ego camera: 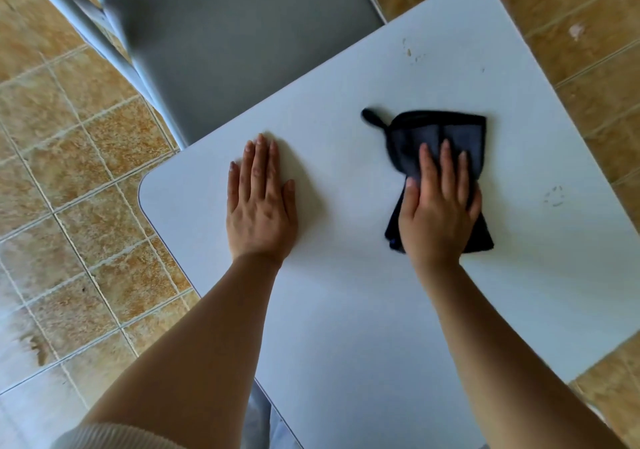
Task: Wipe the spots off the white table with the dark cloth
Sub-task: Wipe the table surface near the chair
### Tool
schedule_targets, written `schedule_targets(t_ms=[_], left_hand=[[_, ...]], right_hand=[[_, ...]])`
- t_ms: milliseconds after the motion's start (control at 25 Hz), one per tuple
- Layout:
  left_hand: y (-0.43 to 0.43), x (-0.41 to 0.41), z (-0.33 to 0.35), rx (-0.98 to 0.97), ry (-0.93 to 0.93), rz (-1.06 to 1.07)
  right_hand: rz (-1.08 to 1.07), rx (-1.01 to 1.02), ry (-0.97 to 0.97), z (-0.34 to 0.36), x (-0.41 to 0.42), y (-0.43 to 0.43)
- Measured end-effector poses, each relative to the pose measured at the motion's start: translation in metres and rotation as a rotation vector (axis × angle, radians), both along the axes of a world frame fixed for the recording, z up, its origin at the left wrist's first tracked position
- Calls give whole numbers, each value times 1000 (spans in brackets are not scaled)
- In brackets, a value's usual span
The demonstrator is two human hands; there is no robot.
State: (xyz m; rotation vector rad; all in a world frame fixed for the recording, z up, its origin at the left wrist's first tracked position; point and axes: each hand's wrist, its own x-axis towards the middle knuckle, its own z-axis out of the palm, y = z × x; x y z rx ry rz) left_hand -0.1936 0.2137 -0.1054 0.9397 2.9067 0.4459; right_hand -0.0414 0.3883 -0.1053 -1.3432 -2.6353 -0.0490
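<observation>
**Both hands flat, palms down**

The left hand point(260, 202) lies open with fingers straight and close together, pointing toward 12 o'clock, thumb out toward 3 o'clock. The right hand point(439, 206) presses palm-down, fingers slightly spread toward 12 o'clock. Both forearms are bare, reaching in from 6 o'clock.

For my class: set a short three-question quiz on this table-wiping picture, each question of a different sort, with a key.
1. True or false: the left hand lies flat on the white table, touching no cloth.
2. The dark cloth lies under which hand? A left, B right, C neither.
3. Fill in: marks show beyond the cloth and to its ____.

Key: 1 true. 2 B, the right hand presses it flat. 3 right.
</observation>
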Motion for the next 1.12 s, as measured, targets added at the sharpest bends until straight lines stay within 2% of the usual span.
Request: schedule_targets(t_ms=[80, 200, 280, 360, 440, 520, 680, 800, 920, 1000, 1120], left_hand=[[0, -1, 0, -8, 1, 1], [-2, -1, -1, -8, 10, 3], [-2, -1, -1, -2, 15, 1], [-1, 0, -1, 7, 26, 1], [-1, 0, -1, 6, 28, 1], [-1, 0, 0, -2, 24, 5], [2, 1, 0, -7, 19, 0], [1, 0, 0, -12, 21, -2], [0, 0, -1, -11, 27, -7], [1, 0, -1, -9, 26, -5], [0, -1, -2, -10, 42, 2]], right_hand=[[-118, -62, 29, 0, -26, 28], [-153, -155, 40, 1, -73, 45], [-83, -121, 64, 0, -89, 33], [78, -61, 78, -2, -82, 11], [259, -56, 50, 0, -53, -12], [310, -57, 24, 5, -15, -22], [30, -21, -10, 3, 13, 16], [-136, -108, -8, 6, -25, 71], [-212, -242, 3, 11, -79, 114], [-145, -231, -8, 10, -108, 117], [130, -142, 30, 3, -128, 82]])
